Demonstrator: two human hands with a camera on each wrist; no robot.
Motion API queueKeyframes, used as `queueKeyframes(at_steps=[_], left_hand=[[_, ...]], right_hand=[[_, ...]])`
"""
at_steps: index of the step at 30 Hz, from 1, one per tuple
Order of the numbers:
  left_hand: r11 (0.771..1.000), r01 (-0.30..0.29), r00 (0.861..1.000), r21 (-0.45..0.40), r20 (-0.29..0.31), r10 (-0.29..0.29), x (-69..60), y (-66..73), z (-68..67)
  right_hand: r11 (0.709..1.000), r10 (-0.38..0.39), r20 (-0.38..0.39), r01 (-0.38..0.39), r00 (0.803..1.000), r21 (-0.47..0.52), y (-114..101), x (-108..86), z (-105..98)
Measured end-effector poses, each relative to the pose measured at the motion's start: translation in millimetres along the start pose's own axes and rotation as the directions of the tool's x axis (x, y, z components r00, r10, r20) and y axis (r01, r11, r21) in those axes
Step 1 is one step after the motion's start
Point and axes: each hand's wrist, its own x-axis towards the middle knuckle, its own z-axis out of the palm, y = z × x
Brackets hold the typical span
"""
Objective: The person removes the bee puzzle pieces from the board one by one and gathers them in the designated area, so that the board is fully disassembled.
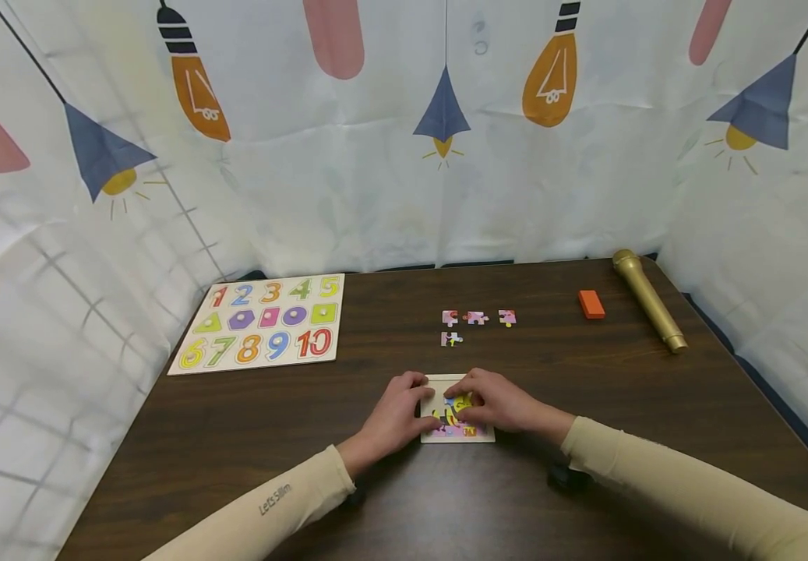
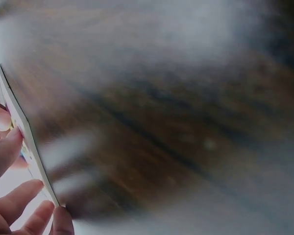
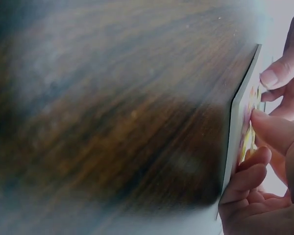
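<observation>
A small puzzle tray (image 1: 458, 439) with a pale frame lies near the table's middle, its lower part filled with pink and yellow pieces. The left hand (image 1: 398, 413) grips its left side, thumb over the pieces and fingertips along the edge. From the right, the right hand (image 1: 505, 403) pinches a yellow puzzle piece (image 1: 459, 403) over the tray between thumb and forefinger. Each wrist view shows the tray edge-on, at the left wrist view's left border (image 2: 33, 142) and at the right wrist view's right side (image 3: 233, 127), with both thumbs close together.
Several loose puzzle pieces (image 1: 476, 318) lie beyond the tray. At the back left is a number and shape board (image 1: 284, 318). An orange block (image 1: 591, 305) and a gold microphone-shaped object (image 1: 649, 300) lie at the back right. Patterned curtains (image 1: 389, 187) surround the table.
</observation>
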Motion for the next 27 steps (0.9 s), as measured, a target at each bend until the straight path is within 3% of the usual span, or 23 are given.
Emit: queueKeyframes(at_steps=[10, 27], left_hand=[[0.999, -0.04, 0.999, 0.029, 0.006, 0.04, -2.9, -0.9, 0.6], [0.999, -0.033, 0.999, 0.035, 0.013, 0.033, -2.1, -0.5, 0.5]], right_hand=[[0.999, -0.03, 0.001, 0.03, 1.0, -0.03, -1.7, -3.4, 0.5], [0.998, -0.063, -0.022, 0.063, 0.998, -0.002, 3.1, -3.9, -2.5]])
